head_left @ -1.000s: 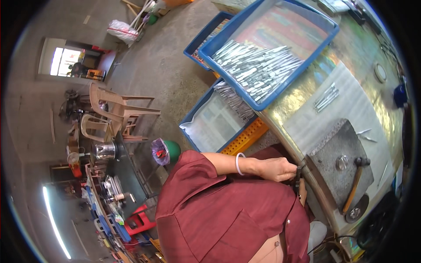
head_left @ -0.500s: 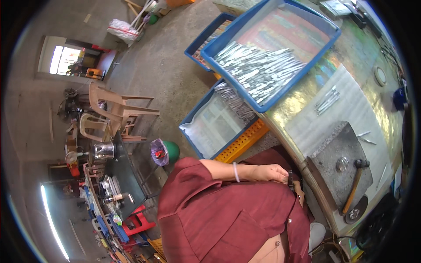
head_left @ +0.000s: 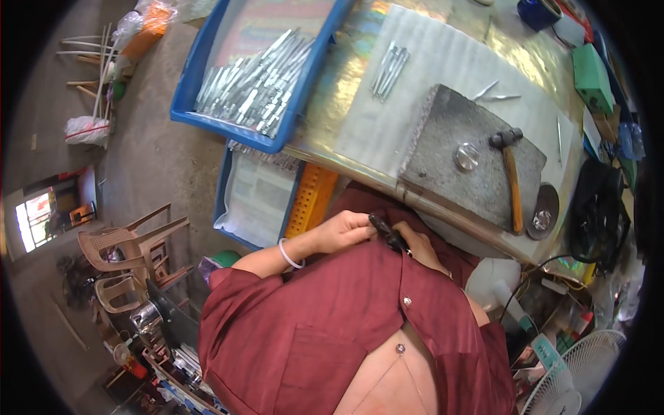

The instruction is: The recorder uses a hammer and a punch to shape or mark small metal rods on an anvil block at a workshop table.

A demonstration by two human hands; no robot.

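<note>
Close to my body, in front of the dark red shirt, both hands are at a black elongated thing [head_left: 389, 232] whose kind I cannot make out. My left hand [head_left: 344, 231], a pale band on its wrist, has its fingers closed at the upper end of it. Curled around the lower part is my right hand [head_left: 422, 250]; some of its fingers are hidden. Beyond them on the bench lies a dark grey slab [head_left: 443, 142]. It carries a round clear-looking disc [head_left: 467, 157] and a hammer [head_left: 512, 185] with a wooden handle.
A blue tray [head_left: 228, 131] of shiny metal rods overhangs the bench's left edge. Lower down, another blue tray [head_left: 220, 200] sits beside a yellow crate [head_left: 311, 202]. Several slim metal pieces [head_left: 391, 72] lie on white sheeting [head_left: 366, 114]. A fan [head_left: 588, 370] stands lower right.
My view has swung toward the right, so the bench and trays sit further left. Both hands and the black thing, partly hidden before, show more fully now. The hammer and disc stay on the slab.
</note>
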